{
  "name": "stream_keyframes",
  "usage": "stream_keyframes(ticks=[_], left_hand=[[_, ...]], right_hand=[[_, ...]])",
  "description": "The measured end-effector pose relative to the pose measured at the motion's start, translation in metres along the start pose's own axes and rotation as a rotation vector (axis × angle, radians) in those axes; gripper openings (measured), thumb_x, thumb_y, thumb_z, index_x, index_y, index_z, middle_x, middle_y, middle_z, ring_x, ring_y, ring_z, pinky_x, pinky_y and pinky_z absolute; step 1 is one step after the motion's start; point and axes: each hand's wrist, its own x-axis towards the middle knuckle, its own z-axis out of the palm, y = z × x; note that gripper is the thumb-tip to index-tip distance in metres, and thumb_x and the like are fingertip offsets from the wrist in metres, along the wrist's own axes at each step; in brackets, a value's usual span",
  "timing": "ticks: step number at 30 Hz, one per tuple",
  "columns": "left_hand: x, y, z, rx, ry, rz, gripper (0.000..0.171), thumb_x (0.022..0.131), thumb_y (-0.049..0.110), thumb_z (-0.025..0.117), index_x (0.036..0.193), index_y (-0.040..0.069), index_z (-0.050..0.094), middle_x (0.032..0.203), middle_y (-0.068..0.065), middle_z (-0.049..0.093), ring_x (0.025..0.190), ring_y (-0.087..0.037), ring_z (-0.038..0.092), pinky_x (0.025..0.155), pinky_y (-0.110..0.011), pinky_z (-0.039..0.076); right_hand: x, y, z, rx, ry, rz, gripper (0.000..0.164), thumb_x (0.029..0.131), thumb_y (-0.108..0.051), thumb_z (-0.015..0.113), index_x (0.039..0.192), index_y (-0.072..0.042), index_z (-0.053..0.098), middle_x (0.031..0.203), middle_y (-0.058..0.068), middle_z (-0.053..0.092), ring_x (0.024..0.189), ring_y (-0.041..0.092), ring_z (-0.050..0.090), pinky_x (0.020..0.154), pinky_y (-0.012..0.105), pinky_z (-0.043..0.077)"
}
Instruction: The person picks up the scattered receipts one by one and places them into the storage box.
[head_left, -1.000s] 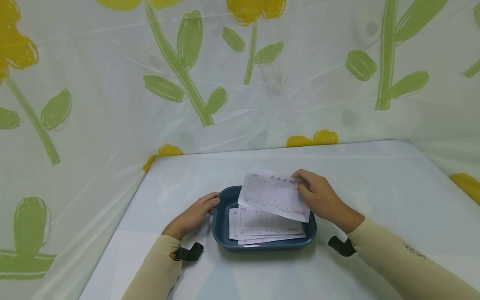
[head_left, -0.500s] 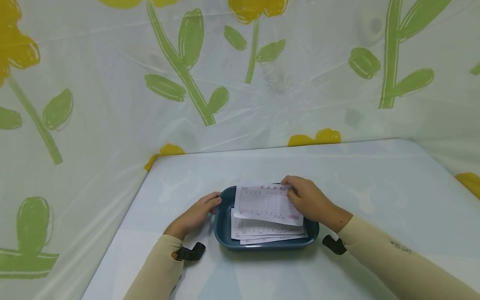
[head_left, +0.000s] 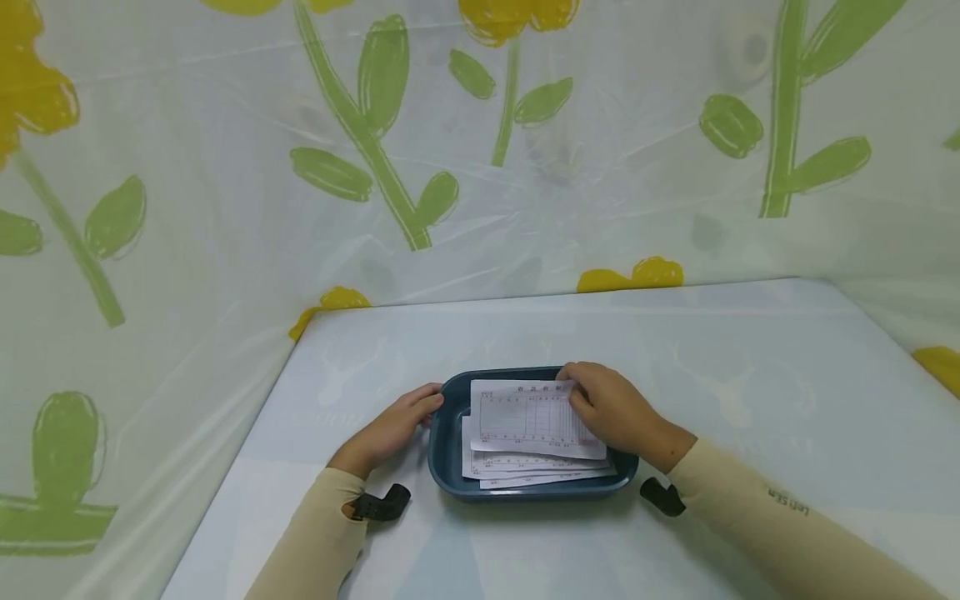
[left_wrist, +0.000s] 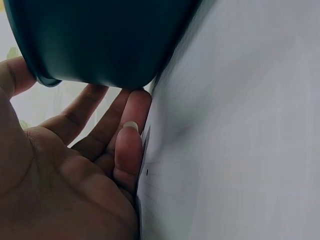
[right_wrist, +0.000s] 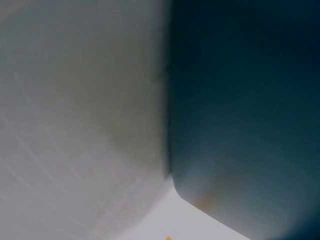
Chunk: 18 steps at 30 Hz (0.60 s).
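Note:
A dark teal tray (head_left: 525,494), with rounded corners, sits on the table. Several white printed forms (head_left: 540,467) lie stacked inside it, slightly fanned. Over them is the top form (head_left: 517,417), its right end pinched between the thumb and fingers of my right hand (head_left: 618,408). That sheet lies low over the pile, nearly flat. At the tray's left end, my left hand (head_left: 393,429) holds the rim; the left wrist view has its fingers (left_wrist: 135,107) against the outer wall. In the right wrist view the tray wall (right_wrist: 245,110) fills the right side, and the right hand is hidden.
The white table (head_left: 465,333) carries a faint printed pattern. Behind and beside it hangs a pale sheet (head_left: 225,208) with yellow flowers and green leaves. Black wrist mounts (head_left: 382,504) stick out from both sleeves.
My right hand has brought the top form down and to the left, from tilted above the tray to nearly flat on the stack. The left hand stays at the rim.

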Motion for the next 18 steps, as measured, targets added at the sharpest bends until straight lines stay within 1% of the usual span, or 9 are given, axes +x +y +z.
stream_keyframes(ticks=[4,5,7,9,11,14,15,18], left_hand=[[0.0,-0.001,0.0,-0.001,-0.001,0.006,0.044,0.106,0.041,0.037,0.142,0.02,0.052,0.127,-0.003,0.058,0.11,-0.022,0.05,0.099,-0.045,0.036],[0.0,-0.001,0.0,-0.003,-0.002,0.005,0.044,0.106,0.042,0.037,0.142,0.02,0.052,0.127,-0.004,0.058,0.11,-0.023,0.05,0.099,-0.045,0.036],[0.0,0.0,0.0,-0.003,-0.003,0.0,0.044,0.106,0.042,0.037,0.142,0.021,0.052,0.127,-0.004,0.058,0.111,-0.023,0.05,0.1,-0.046,0.036],[0.0,0.001,0.0,-0.002,0.002,-0.015,0.045,0.106,0.043,0.037,0.143,0.021,0.052,0.128,-0.003,0.058,0.112,-0.023,0.049,0.101,-0.047,0.035],[-0.001,0.002,0.0,0.001,0.009,-0.03,0.045,0.106,0.043,0.037,0.143,0.022,0.051,0.129,-0.003,0.058,0.113,-0.024,0.049,0.103,-0.049,0.036],[-0.003,0.002,0.0,0.003,0.023,-0.049,0.046,0.106,0.044,0.038,0.144,0.022,0.05,0.131,-0.003,0.058,0.114,-0.024,0.049,0.103,-0.051,0.036],[-0.003,0.002,0.0,0.003,0.026,-0.05,0.046,0.105,0.044,0.039,0.145,0.022,0.05,0.13,-0.003,0.058,0.114,-0.024,0.05,0.103,-0.052,0.036],[-0.002,0.001,0.001,0.002,0.023,-0.043,0.047,0.105,0.045,0.039,0.145,0.021,0.05,0.13,-0.003,0.058,0.114,-0.024,0.05,0.102,-0.051,0.036]], right_hand=[[0.0,0.0,0.006,-0.082,0.036,-0.033,0.021,0.094,-0.005,0.055,0.11,-0.006,0.068,0.106,0.006,0.071,0.09,0.017,0.061,0.088,0.042,0.054],[0.0,0.0,0.006,-0.107,0.045,-0.043,0.02,0.093,-0.005,0.056,0.109,-0.007,0.069,0.104,0.005,0.072,0.088,0.016,0.06,0.088,0.042,0.054],[0.0,0.0,0.008,-0.168,0.05,-0.065,0.019,0.091,-0.006,0.059,0.108,-0.007,0.07,0.095,0.003,0.071,0.081,0.014,0.058,0.082,0.039,0.054],[0.0,0.0,0.01,-0.239,0.043,-0.086,0.019,0.089,-0.007,0.062,0.107,-0.008,0.07,0.087,0.0,0.067,0.074,0.012,0.053,0.077,0.036,0.051],[0.0,-0.001,0.012,-0.318,0.032,-0.116,0.02,0.088,-0.009,0.066,0.107,-0.009,0.071,0.082,-0.001,0.065,0.071,0.012,0.051,0.075,0.035,0.05],[0.0,0.0,0.016,-0.447,0.007,-0.156,0.022,0.087,-0.012,0.07,0.109,-0.011,0.07,0.086,0.0,0.067,0.076,0.015,0.057,0.082,0.037,0.052],[0.0,0.0,0.018,-0.487,-0.003,-0.166,0.024,0.087,-0.012,0.071,0.111,-0.012,0.07,0.09,0.001,0.069,0.079,0.016,0.06,0.085,0.039,0.052],[-0.001,0.001,0.021,-0.597,-0.042,-0.183,0.03,0.085,-0.014,0.076,0.114,-0.013,0.068,0.099,0.004,0.072,0.09,0.021,0.066,0.089,0.041,0.052]])
